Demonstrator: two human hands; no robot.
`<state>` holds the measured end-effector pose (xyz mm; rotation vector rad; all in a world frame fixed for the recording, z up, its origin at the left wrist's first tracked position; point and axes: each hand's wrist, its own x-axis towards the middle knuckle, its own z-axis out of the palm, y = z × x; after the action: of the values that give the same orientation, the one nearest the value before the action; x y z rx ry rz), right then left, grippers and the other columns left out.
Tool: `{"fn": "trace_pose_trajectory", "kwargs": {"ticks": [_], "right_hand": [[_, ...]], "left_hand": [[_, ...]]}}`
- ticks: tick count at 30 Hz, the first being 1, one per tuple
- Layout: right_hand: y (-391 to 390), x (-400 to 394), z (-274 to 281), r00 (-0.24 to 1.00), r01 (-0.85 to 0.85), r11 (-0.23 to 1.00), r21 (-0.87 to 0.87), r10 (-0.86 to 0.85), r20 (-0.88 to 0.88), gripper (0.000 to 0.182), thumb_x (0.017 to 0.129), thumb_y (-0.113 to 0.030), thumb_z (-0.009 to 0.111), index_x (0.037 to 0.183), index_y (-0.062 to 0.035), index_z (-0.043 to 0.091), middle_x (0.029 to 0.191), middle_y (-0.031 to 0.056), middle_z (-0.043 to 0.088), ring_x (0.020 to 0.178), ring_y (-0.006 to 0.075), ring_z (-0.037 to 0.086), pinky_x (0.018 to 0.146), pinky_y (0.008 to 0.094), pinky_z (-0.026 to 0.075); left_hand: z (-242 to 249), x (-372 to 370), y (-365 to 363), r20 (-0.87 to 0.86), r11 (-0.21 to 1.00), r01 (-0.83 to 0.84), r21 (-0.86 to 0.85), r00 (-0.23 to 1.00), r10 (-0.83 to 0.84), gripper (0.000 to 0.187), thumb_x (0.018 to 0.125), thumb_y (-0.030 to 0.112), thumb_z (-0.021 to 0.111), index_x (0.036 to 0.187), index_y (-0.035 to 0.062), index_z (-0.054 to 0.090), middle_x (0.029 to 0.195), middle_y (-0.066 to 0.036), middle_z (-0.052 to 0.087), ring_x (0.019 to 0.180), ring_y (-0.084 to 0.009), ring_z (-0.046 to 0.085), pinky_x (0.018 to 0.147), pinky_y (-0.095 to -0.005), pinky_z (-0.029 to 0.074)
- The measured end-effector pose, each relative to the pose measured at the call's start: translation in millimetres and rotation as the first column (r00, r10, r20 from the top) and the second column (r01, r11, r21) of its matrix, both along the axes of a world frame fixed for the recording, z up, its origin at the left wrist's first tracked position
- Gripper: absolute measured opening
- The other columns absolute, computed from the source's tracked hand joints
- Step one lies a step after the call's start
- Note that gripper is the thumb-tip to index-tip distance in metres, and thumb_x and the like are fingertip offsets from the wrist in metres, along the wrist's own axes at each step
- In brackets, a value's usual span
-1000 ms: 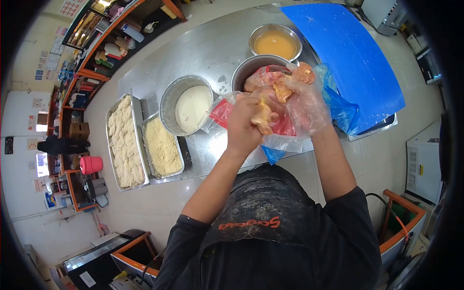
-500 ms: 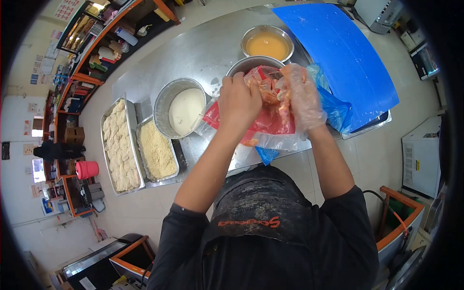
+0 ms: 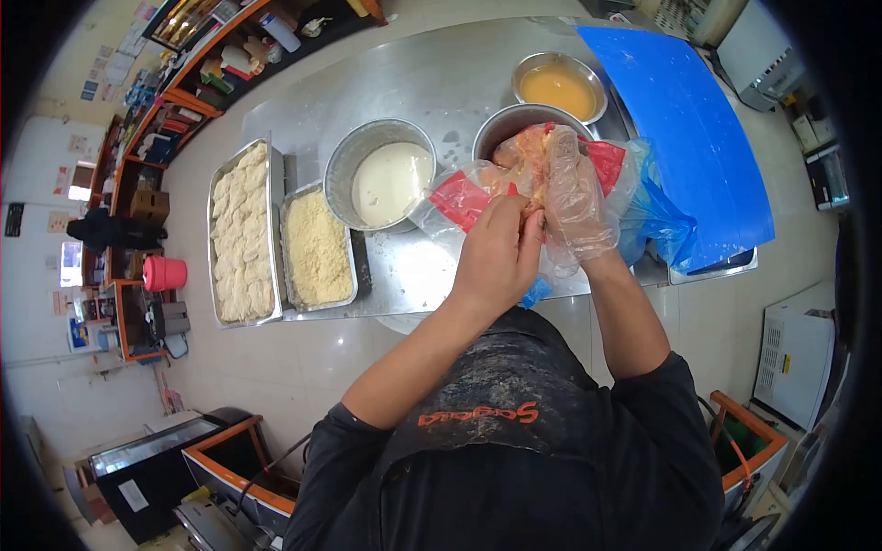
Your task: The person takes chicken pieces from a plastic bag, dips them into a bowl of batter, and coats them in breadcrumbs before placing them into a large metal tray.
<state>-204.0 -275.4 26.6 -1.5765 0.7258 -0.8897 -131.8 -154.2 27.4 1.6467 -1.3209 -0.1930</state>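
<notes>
A clear plastic bag with red print (image 3: 457, 200) lies open in front of me, with orange-coated raw meat (image 3: 525, 158) showing in it, chicken by its look. My bare left hand (image 3: 501, 253) is closed on the bag's near edge, thumb against fingers. A clear plastic glove covers my right hand (image 3: 581, 202), which curls around the bag and meat from the right; its thumb is partly hidden. Just behind the bag stands a deep metal pot (image 3: 501, 118), its inside largely covered. The blue plastic bag (image 3: 663, 230) sits beside my right hand.
Left along the steel table (image 3: 367, 87) stand a pot of white batter (image 3: 395, 184), a tray of yellowish crumbs (image 3: 317, 248) and a long tray of pale coated pieces (image 3: 243, 239). A bowl of orange liquid (image 3: 559, 90) and a blue board (image 3: 684, 129) are at the right.
My left hand has come down from the bag's far left side to its near edge, and the bag's red print has folded apart. My view has shifted, so the table sits farther right.
</notes>
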Motion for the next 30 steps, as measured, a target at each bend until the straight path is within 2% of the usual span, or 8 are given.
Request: {"fn": "trace_pose_trajectory", "kwargs": {"ticks": [2,9,12,19,23,25,27,30], "right_hand": [[-3.3,4.0,-20.9,0.994,0.033,0.934,-0.355,-0.067,-0.085,0.046,0.105,-0.038,0.038,0.112,0.0020,0.058,0.089,0.0174,0.064,0.077,0.0294,0.061,0.068,0.0418,0.046],[-12.4,-1.2,-16.7,0.954,-0.184,0.956,-0.227,0.117,-0.277,0.032,0.097,-0.023,0.053,0.121,-0.0027,0.053,0.085,0.0198,0.059,0.082,0.0393,0.058,0.074,0.0461,0.046],[-10.6,-5.2,17.6,0.942,-0.291,0.786,-0.546,0.135,-0.307,0.037,0.093,-0.028,0.057,0.121,-0.0046,0.054,0.089,0.0200,0.060,0.091,0.0396,0.059,0.083,0.0461,0.046],[15.3,-31.0,-4.9,0.773,-0.585,0.311,-0.749,-0.065,-0.631,0.043,0.091,-0.033,0.059,0.128,-0.0103,0.055,0.117,0.0199,0.058,0.112,0.0343,0.056,0.099,0.0417,0.042],[-10.8,-28.3,10.8,0.792,-0.548,0.805,-0.226,0.414,-0.448,0.040,0.094,-0.032,0.055,0.126,-0.0067,0.057,0.118,0.0185,0.060,0.112,0.0317,0.058,0.097,0.0371,0.044],[-33.0,-31.1,-6.0,0.865,-0.354,0.934,-0.048,0.308,-0.396,0.037,0.095,-0.030,0.054,0.122,-0.0059,0.059,0.114,0.0193,0.063,0.106,0.0319,0.061,0.093,0.0372,0.046],[-35.2,-29.9,-4.7,0.856,-0.217,0.975,-0.056,0.162,-0.491,0.037,0.089,-0.031,0.059,0.113,-0.0036,0.064,0.103,0.0203,0.066,0.095,0.0335,0.065,0.087,0.0381,0.050],[-26.1,-8.7,41.3,0.491,-0.410,0.904,0.122,0.331,-0.806,0.039,0.082,-0.029,0.067,0.099,0.0046,0.062,0.096,0.0187,0.064,0.090,0.0292,0.064,0.082,0.0362,0.050]], "left_hand": [[4.8,0.6,6.2,-0.177,0.997,0.012,0.075,0.984,0.002,0.015,0.093,0.008,0.060,0.102,-0.0043,0.058,0.080,-0.014,0.062,0.073,-0.0207,0.066,0.063,-0.0331,0.051],[-12.3,32.1,8.6,-0.285,0.997,-0.031,0.077,0.957,0.052,0.017,0.090,0.007,0.061,0.101,-0.0046,0.056,0.088,-0.019,0.060,0.076,-0.0321,0.060,0.069,-0.0381,0.048],[-31.7,53.8,9.3,-0.288,0.988,-0.150,0.040,0.945,0.155,0.028,0.089,0.010,0.065,0.111,-0.0041,0.055,0.093,-0.016,0.060,0.078,-0.0245,0.059,0.069,-0.0348,0.048],[-20.9,58.5,85.1,-0.336,0.966,-0.063,0.251,0.930,0.148,0.045,0.087,0.013,0.071,0.124,-0.0008,0.050,0.087,-0.007,0.055,0.076,-0.0135,0.052,0.066,-0.0275,0.044],[-55.4,51.1,145.8,-0.471,0.940,-0.067,0.334,0.852,0.228,0.041,0.088,0.015,0.070,0.123,0.0019,0.051,0.086,-0.003,0.052,0.073,-0.0086,0.048,0.063,-0.0247,0.041],[-67.2,44.6,168.1,-0.561,0.918,-0.121,0.378,0.759,0.331,0.039,0.089,0.017,0.070,0.120,0.0022,0.051,0.085,-0.001,0.052,0.071,-0.0072,0.047,0.062,-0.0239,0.041],[-87.9,42.6,192.8,-0.601,0.882,-0.138,0.451,0.683,0.414,0.038,0.090,0.018,0.070,0.118,0.0022,0.052,0.083,-0.001,0.052,0.070,-0.0064,0.047,0.061,-0.0233,0.041],[-126.2,42.0,227.5,-0.574,0.812,-0.121,0.571,0.648,0.501,0.038,0.089,0.021,0.070,0.116,0.0016,0.052,0.080,-0.001,0.052,0.069,-0.0070,0.049,0.060,-0.0232,0.041]]}}
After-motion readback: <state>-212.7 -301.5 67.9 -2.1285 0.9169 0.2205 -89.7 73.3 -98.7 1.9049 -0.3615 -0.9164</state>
